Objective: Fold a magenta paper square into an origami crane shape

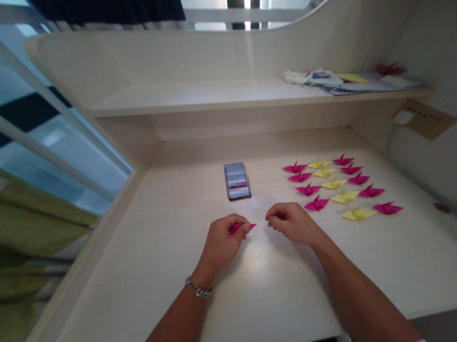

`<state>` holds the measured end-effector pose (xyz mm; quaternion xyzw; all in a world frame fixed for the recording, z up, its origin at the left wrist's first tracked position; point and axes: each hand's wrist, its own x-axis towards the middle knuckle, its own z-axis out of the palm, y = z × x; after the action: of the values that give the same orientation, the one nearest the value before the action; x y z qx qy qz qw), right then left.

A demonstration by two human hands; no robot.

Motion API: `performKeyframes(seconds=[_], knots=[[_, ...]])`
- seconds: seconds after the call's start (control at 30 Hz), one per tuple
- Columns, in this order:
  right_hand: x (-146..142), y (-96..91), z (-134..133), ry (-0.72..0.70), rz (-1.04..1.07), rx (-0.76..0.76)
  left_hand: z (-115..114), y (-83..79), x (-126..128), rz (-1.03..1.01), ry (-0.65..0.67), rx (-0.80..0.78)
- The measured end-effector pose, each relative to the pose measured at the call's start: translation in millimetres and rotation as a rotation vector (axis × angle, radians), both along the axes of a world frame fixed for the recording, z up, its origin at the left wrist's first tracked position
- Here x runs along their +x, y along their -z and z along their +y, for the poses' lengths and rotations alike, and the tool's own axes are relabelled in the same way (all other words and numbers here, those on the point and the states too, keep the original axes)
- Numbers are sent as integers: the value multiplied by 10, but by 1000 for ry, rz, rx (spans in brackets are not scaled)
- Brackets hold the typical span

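Observation:
My left hand (224, 241), with a chain bracelet at the wrist, pinches a piece of folded pink paper (253, 225). The paper's pointed tip sticks out to the right past the thumb, and the rest is mostly covered by my fingers. Just to the right, my right hand (288, 220) is closed, thumb against the curled fingers, with nothing showing in it. A small gap separates the two hands. Beyond them a phone (237, 181) lies on the desk (151, 291). Rows of folded paper cranes, pink (317, 203) and yellow (357, 214), stand to the right of my right hand.
A shelf (203, 97) runs across the back of the desk, with papers (351, 82) at its right end. A cable (397, 156) drops from a plug at the wall socket (430, 118). Bed rails (39, 119) and a green curtain (21, 246) are at left.

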<state>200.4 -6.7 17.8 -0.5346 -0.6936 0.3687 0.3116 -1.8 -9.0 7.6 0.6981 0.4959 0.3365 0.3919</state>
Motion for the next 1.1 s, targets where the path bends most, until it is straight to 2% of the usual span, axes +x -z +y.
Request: performKeyframes(seconds=[0.07, 0.2, 0.33, 0.47, 0.67, 0.8, 0.93, 1.1], knots=[[6, 34, 23, 19, 129, -83, 14, 13, 7, -65, 7, -46], [-122, 102, 25, -48, 314, -203, 28, 18, 35, -146, -11, -95], [-270, 168, 14, -11, 276, -149, 35, 36, 50, -177, -33, -110], [-297, 208, 27, 41, 229, -79, 27, 59, 72, -137, 2, -86], [-256, 154, -4, -35, 60, -10, -4, 38, 76, -22, 80, -18], [-244, 112, -16, -18, 35, -53, -6, 6, 60, -13, 92, -16], [-178, 101, 18, 13, 92, -133, -4, -21, 57, -5, 93, -39], [-100, 115, 48, 8, 141, -155, -10, -41, 53, 44, 109, -40]])
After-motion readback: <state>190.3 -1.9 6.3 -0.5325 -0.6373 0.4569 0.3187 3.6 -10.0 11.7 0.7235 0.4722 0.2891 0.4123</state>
